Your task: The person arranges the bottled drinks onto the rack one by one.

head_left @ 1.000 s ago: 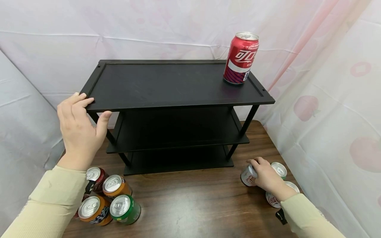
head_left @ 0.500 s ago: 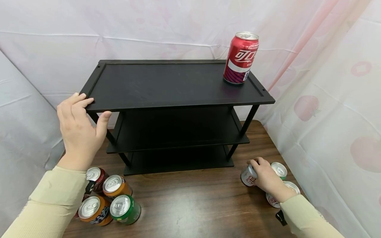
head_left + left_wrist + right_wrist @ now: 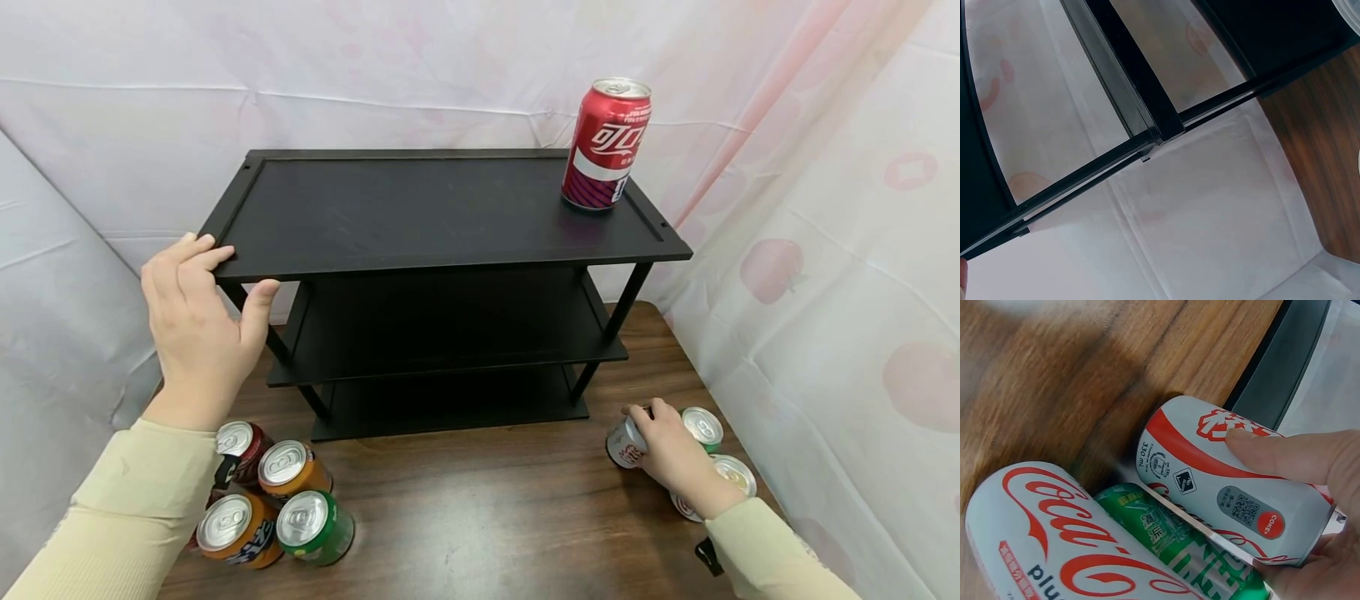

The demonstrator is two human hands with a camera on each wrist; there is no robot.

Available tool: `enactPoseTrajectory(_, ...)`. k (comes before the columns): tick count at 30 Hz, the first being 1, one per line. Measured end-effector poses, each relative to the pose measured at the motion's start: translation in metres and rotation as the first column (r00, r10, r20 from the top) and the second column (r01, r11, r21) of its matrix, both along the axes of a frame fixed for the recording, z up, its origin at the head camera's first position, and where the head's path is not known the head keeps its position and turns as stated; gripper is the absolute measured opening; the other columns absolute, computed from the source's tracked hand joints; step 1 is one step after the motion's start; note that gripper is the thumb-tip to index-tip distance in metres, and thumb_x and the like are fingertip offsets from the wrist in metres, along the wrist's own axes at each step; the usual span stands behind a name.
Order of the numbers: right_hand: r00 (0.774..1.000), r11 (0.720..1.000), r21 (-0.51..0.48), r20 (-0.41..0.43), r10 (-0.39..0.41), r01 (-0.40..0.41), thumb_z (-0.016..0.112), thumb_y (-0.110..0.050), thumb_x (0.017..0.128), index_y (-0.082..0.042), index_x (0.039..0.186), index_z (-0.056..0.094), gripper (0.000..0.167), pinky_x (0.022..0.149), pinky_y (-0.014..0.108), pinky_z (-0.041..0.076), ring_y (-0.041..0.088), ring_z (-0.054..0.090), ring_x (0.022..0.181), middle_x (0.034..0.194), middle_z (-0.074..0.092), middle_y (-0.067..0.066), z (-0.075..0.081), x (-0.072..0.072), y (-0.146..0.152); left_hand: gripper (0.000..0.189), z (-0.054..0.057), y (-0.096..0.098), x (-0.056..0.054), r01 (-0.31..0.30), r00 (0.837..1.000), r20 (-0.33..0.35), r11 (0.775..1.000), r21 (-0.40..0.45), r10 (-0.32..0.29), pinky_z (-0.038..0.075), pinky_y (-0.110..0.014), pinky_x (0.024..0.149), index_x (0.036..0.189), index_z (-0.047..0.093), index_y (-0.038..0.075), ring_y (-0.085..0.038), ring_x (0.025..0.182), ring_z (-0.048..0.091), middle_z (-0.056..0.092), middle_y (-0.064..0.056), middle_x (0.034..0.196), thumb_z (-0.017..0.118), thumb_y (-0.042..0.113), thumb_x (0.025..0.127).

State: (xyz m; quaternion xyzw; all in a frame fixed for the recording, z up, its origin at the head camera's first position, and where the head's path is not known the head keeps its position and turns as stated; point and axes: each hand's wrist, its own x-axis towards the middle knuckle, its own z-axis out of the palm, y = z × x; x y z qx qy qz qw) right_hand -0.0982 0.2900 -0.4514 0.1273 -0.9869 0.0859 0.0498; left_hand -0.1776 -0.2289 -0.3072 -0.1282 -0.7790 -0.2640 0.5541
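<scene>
In the head view, my left hand (image 3: 202, 321) rests on the front left corner of a black three-tier shelf (image 3: 420, 212), fingers laid over the top and thumb at the front edge. My right hand (image 3: 671, 446) grips a white and red Coca-Cola can (image 3: 626, 443) on the wooden table, to the right of the shelf. The right wrist view shows the thumb along that can's side (image 3: 1210, 481). A green Sprite can (image 3: 1166, 534) and another white Coca-Cola can (image 3: 1066, 531) stand close beside it. At the top shelf's right end stands a red cola can (image 3: 607, 146).
Several cans are grouped at the table's left, among them a green can (image 3: 315, 529), an orange can (image 3: 238, 533) and a dark red can (image 3: 247, 454). A pale curtain (image 3: 810, 267) hangs behind and along the right side of the table (image 3: 465, 508).
My right wrist has shifted slightly, and more of the lid of the white can beneath it shows. The gripped can and my left hand have stayed in place.
</scene>
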Motion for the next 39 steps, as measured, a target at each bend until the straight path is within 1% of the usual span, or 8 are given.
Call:
enactPoseTrajectory(6, 1.0, 1.0, 0.027, -0.031, 0.004, -0.003, 0.089, 0.004, 0.06, -0.004, 0.125, 0.059, 0.072, 0.072, 0.048, 0.055, 0.036, 0.06, 0.095, 0.101, 0.055, 0.019, -0.005, 0.007, -0.001, 0.076, 0.0, 0.0, 0.0, 0.001, 1.0, 0.002, 1.0, -0.002, -0.001, 0.033, -0.05, 0.114, 0.112, 0.055, -0.008, -0.043, 0.127, 0.046, 0.053, -0.03, 0.123, 0.053, 0.065, 0.092)
enactPoseTrajectory(12, 0.997, 0.999, 0.039, -0.074, 0.002, 0.001, 0.093, -0.004, 0.06, -0.005, 0.126, 0.06, 0.074, 0.068, 0.043, 0.054, 0.032, 0.059, 0.089, 0.098, 0.054, 0.017, -0.008, 0.012, -0.003, 0.076, -0.001, 0.001, 0.0, 0.002, 1.0, 0.006, 1.0, 0.0, -0.002, 0.033, -0.05, 0.114, 0.113, 0.055, -0.007, -0.042, 0.128, 0.045, 0.053, -0.029, 0.124, 0.053, 0.065, 0.092)
enactPoseTrajectory(16, 0.997, 1.0, 0.012, -0.081, -0.006, 0.007, 0.094, -0.007, 0.061, -0.005, 0.128, 0.059, 0.076, 0.064, 0.04, 0.053, 0.028, 0.057, 0.085, 0.096, 0.051, 0.015, -0.009, 0.016, -0.005, 0.076, -0.001, 0.001, 0.0, 0.003, 1.0, 0.001, 1.0, 0.005, -0.003, 0.032, -0.05, 0.114, 0.113, 0.055, -0.007, -0.042, 0.127, 0.046, 0.053, -0.029, 0.124, 0.052, 0.066, 0.092)
enactPoseTrajectory(23, 0.996, 0.999, -0.007, -0.081, -0.037, 0.036, 0.093, -0.016, 0.065, -0.007, 0.135, 0.054, 0.081, 0.056, 0.03, 0.046, 0.019, 0.047, 0.076, 0.091, 0.044, 0.011, -0.014, 0.021, -0.006, 0.076, 0.001, 0.001, 0.0, 0.009, 1.0, 0.002, 1.0, 0.003, -0.009, 0.032, -0.05, 0.114, 0.113, 0.054, -0.007, -0.043, 0.127, 0.046, 0.053, -0.029, 0.124, 0.053, 0.065, 0.092)
enactPoseTrajectory(29, 0.994, 0.997, -0.043, -0.083, -0.07, 0.066, 0.092, -0.019, 0.067, -0.007, 0.139, 0.05, 0.084, 0.051, 0.025, 0.04, 0.014, 0.045, 0.066, 0.099, 0.046, 0.015, -0.019, 0.023, -0.004, 0.077, 0.001, 0.003, 0.0, 0.006, 1.0, 0.004, 1.0, 0.006, -0.006, 0.033, -0.05, 0.114, 0.113, 0.055, -0.008, -0.044, 0.126, 0.046, 0.053, -0.03, 0.123, 0.052, 0.066, 0.092)
enactPoseTrajectory(32, 0.992, 0.996, -0.06, -0.103, -0.073, 0.067, 0.092, -0.019, 0.067, -0.007, 0.139, 0.05, 0.085, 0.051, 0.026, 0.043, 0.016, 0.051, 0.066, 0.105, 0.048, 0.018, -0.021, 0.024, -0.004, 0.078, 0.001, 0.004, 0.0, 0.005, 1.0, 0.008, 1.0, 0.009, -0.005, 0.033, -0.051, 0.113, 0.113, 0.054, -0.008, -0.043, 0.127, 0.046, 0.052, -0.03, 0.124, 0.052, 0.067, 0.092)
enactPoseTrajectory(35, 0.989, 0.996, -0.072, -0.128, -0.068, 0.059, 0.093, -0.019, 0.066, -0.007, 0.139, 0.05, 0.085, 0.054, 0.032, 0.048, 0.022, 0.059, 0.073, 0.109, 0.049, 0.021, -0.023, 0.024, -0.003, 0.078, 0.001, 0.004, 0.0, 0.004, 1.0, 0.008, 1.0, 0.008, -0.005, 0.032, -0.051, 0.113, 0.113, 0.054, -0.008, -0.043, 0.127, 0.046, 0.052, -0.03, 0.124, 0.052, 0.067, 0.092)
enactPoseTrajectory(39, 0.99, 0.994, -0.086, -0.124, -0.074, 0.063, 0.092, -0.018, 0.066, -0.007, 0.139, 0.049, 0.086, 0.058, 0.036, 0.052, 0.028, 0.062, 0.081, 0.111, 0.049, 0.021, -0.025, 0.024, -0.003, 0.077, 0.001, 0.001, 0.001, 0.003, 1.0, 0.012, 1.0, 0.002, -0.003, 0.032, -0.05, 0.114, 0.113, 0.055, -0.008, -0.041, 0.129, 0.045, 0.052, -0.03, 0.124, 0.053, 0.066, 0.092)
